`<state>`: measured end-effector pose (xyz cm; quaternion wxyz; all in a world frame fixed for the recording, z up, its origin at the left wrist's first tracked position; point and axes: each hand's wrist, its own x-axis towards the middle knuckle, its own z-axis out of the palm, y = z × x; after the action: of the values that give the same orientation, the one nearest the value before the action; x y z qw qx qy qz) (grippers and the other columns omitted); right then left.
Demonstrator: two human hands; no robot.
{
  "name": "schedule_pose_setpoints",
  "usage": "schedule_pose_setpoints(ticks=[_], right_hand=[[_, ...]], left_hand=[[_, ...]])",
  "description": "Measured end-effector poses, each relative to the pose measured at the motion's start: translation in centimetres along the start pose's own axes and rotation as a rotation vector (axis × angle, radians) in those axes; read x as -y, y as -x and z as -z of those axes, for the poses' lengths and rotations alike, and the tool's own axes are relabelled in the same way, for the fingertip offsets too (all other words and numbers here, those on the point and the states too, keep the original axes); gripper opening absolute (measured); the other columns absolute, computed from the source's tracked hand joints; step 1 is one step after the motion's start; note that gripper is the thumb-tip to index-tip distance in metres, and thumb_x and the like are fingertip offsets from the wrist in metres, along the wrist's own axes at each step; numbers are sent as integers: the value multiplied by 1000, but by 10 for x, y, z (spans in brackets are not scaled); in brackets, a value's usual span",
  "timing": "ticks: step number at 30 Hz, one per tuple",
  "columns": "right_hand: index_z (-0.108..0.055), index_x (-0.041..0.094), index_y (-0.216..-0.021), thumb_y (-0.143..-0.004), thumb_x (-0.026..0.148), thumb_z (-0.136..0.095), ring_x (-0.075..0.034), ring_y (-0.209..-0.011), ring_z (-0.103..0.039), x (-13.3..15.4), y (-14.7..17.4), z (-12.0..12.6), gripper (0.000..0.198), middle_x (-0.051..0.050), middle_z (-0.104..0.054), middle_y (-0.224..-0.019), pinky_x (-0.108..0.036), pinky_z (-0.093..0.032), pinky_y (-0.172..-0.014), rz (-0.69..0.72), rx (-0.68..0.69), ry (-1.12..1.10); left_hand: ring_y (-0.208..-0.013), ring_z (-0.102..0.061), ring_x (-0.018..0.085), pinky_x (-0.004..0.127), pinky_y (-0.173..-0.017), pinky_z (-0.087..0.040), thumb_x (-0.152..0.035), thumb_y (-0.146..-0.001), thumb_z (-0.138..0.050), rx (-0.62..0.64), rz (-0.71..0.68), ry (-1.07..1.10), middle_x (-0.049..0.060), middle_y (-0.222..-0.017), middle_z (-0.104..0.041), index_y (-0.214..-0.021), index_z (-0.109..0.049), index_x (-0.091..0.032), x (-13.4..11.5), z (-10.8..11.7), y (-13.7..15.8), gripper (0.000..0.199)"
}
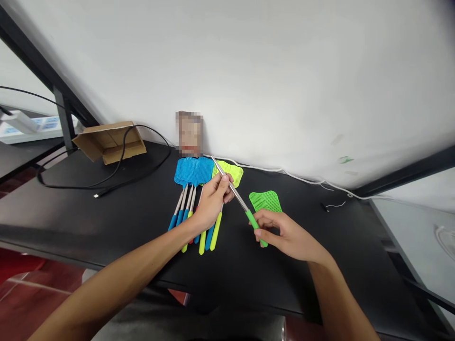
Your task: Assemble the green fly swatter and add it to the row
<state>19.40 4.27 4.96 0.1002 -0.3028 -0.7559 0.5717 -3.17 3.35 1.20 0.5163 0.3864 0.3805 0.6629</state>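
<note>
Between both hands I hold a telescopic fly swatter handle, a silver rod with a green grip, tilted up to the left. My left hand pinches the metal rod below its tip. Around the green grip, the fingers of my right hand are closed. A loose green fly swatter head lies on the table just behind my right hand. Left of it is a pile of assembled fly swatters with blue heads and a yellow head; my left hand and forearm hide part of their handles.
An open cardboard box stands at the back left, with a black cable looping over and before it. A blurred upright item leans against the wall. A white cord runs along the back edge of the black table.
</note>
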Motion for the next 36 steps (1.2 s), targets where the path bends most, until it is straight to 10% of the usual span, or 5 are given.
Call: schedule_pose_setpoints(ticks=[36], right_hand=[[-63, 18, -97, -101, 44, -60, -14, -63, -61, -23, -19, -20, 27, -2, -67, -77, -29, -48, -62, 47, -184, -279]], left_hand=[[-56, -48, 10, 23, -53, -36, -49, -94, -66, 107, -58, -385, -1, -63, -56, -84, -70, -13, 2, -1, 12, 38]])
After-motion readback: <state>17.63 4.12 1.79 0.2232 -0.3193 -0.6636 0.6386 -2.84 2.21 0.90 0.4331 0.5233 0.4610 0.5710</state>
